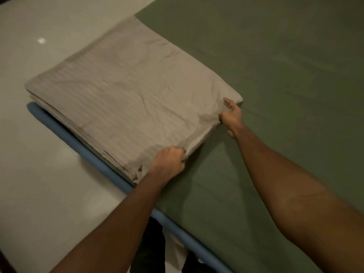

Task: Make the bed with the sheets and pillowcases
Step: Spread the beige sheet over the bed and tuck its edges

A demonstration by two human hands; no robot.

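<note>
beige pillowcase (126, 91) — creased striped cloth; green sheet (275, 75) matt; floor (39, 154) glossy.

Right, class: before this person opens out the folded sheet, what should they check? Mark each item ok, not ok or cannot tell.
1. Left hand grips the folded sheet at its near edge: ok.
2. Right hand pinches its far corner: ok.
3. Folded sheet rests on the mattress, not the floor: ok.
4. Mattress ahead lies smooth: ok.
5. Which layer the hands have hold of: cannot tell.
</note>
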